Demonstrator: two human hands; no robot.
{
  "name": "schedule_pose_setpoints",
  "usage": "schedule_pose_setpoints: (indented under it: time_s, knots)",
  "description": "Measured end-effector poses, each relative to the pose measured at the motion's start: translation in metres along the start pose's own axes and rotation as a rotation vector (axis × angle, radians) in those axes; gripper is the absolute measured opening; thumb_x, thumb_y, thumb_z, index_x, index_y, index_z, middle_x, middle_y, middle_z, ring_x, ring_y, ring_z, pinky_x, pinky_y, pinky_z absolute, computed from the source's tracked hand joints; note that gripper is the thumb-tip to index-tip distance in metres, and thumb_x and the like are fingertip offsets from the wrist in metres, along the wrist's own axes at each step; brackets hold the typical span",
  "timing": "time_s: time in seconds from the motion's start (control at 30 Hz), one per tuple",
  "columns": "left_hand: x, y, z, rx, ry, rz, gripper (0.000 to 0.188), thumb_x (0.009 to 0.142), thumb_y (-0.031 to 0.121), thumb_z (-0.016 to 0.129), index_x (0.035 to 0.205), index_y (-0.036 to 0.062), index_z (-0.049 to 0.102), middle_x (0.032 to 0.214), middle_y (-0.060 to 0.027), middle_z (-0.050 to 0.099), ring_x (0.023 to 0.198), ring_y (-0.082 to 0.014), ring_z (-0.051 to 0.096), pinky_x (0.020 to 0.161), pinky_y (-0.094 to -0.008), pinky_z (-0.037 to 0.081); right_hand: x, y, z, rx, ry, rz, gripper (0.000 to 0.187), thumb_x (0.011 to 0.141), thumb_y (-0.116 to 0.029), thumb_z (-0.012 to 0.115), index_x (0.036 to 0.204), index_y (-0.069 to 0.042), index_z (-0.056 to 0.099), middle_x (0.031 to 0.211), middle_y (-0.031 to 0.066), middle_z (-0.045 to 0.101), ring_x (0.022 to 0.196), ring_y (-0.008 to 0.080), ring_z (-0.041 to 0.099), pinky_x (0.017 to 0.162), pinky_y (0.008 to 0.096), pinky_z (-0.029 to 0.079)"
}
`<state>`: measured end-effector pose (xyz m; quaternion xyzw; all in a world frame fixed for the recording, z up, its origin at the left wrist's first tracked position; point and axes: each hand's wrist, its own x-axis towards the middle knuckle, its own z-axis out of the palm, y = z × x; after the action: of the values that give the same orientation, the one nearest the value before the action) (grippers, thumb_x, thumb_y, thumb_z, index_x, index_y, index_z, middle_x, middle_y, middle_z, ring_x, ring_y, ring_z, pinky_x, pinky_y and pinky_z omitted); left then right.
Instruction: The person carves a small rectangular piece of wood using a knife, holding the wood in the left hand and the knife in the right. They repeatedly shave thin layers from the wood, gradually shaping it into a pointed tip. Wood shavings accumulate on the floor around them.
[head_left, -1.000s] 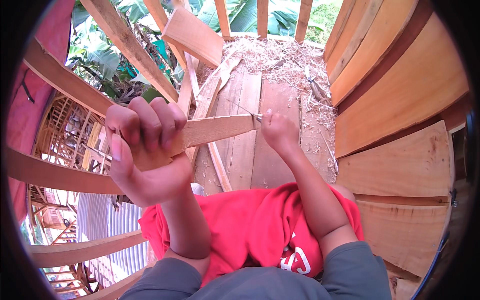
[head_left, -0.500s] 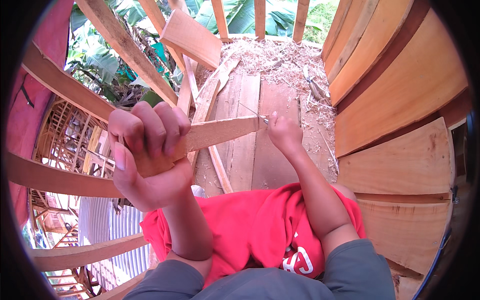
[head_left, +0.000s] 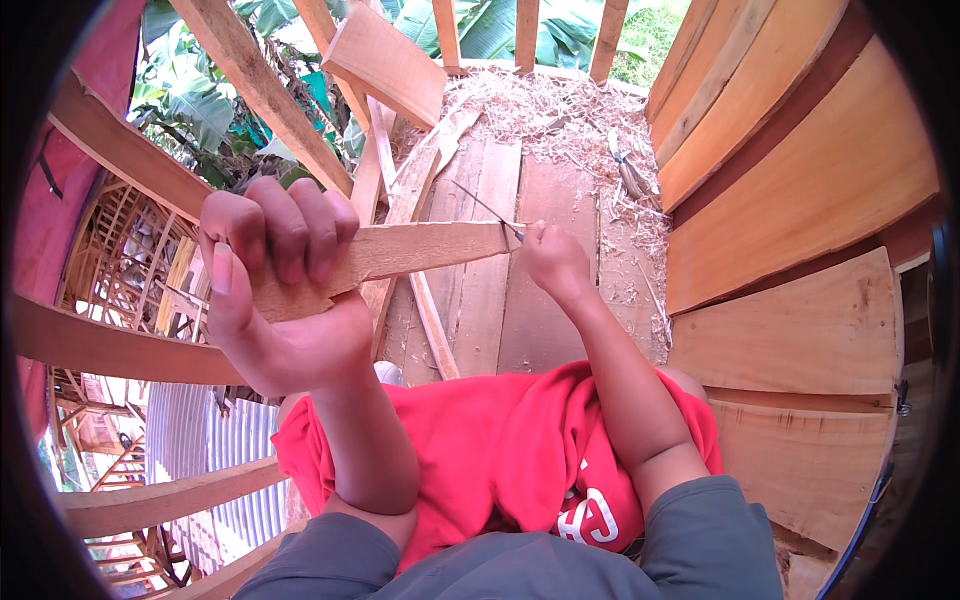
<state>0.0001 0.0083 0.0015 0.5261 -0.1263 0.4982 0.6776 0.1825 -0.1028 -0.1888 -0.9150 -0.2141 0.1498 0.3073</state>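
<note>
My left hand (head_left: 285,285) is closed around the wide end of a flat, roughly cut wooden piece (head_left: 430,248), which extends to the right as a narrower tapering strip. Fingers curl over the top, and the thumb stands up along the near side. By the strip's far right end, my right hand (head_left: 556,260) is closed on the handle of a thin-bladed knife (head_left: 482,206). The blade points up and left, crossing the strip near its tip. Most of the knife's handle is hidden in my fist. A red cloth (head_left: 480,430) lies over my lap beneath both arms.
Wood shavings (head_left: 560,110) cover the far floorboards. A wooden block (head_left: 385,65) and several battens (head_left: 410,190) lean at the far left. Upright slats border the left and far sides, with a plank wall (head_left: 790,320) on the right. Corrugated metal (head_left: 215,460) shows beyond the left slats.
Both hands, with the wooden piece and the knife, have shifted slightly left. The knife's blade has moved up and left, and the strip's right end sits a little higher.
</note>
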Motion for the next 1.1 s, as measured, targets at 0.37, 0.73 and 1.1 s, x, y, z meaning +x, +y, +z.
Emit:
schedule_pose_setpoints:
  time_s: [0.37, 0.73, 1.1]
  knots:
    - [0.002, -0.002, -0.009, -0.028, -0.05, -0.002, 0.03, 0.087, 0.034, 0.053, 0.076, 0.0159, 0.031, 0.065, 0.0012, 0.031, 0.057, -0.0104, 0.03, 0.058, -0.0276, 0.027, -0.008, -0.005, -0.008, -0.009, 0.078, -0.095, 0.054, 0.095, -0.032, 0.031, 0.08, 0.003, 0.069, 0.082, 0.0279, 0.066, 0.082, 0.0464, 0.063, 0.082, 0.0536, 0.048]
    - [0.001, 0.0, 0.001, -0.026, -0.122, -0.001, 0.029, 0.089, 0.033, 0.052, 0.077, 0.016, 0.033, 0.065, 0.0008, 0.034, 0.057, -0.0107, 0.033, 0.057, -0.028, 0.029, -0.004, -0.003, -0.015, -0.001, 0.105, -0.107, 0.056, 0.096, -0.033, 0.029, 0.077, 0.003, 0.069, 0.08, 0.0285, 0.066, 0.079, 0.0469, 0.064, 0.08, 0.056, 0.048]
    - [-0.006, 0.0, 0.003, -0.028, -0.158, -0.029, 0.03, 0.089, 0.034, 0.054, 0.077, 0.0162, 0.033, 0.066, 0.0012, 0.034, 0.057, -0.0109, 0.033, 0.058, -0.0288, 0.029, -0.009, 0.013, -0.008, 0.111, 0.044, -0.121, 0.057, 0.098, -0.034, 0.028, 0.08, 0.002, 0.069, 0.084, 0.0287, 0.065, 0.083, 0.0466, 0.064, 0.079, 0.0536, 0.049]
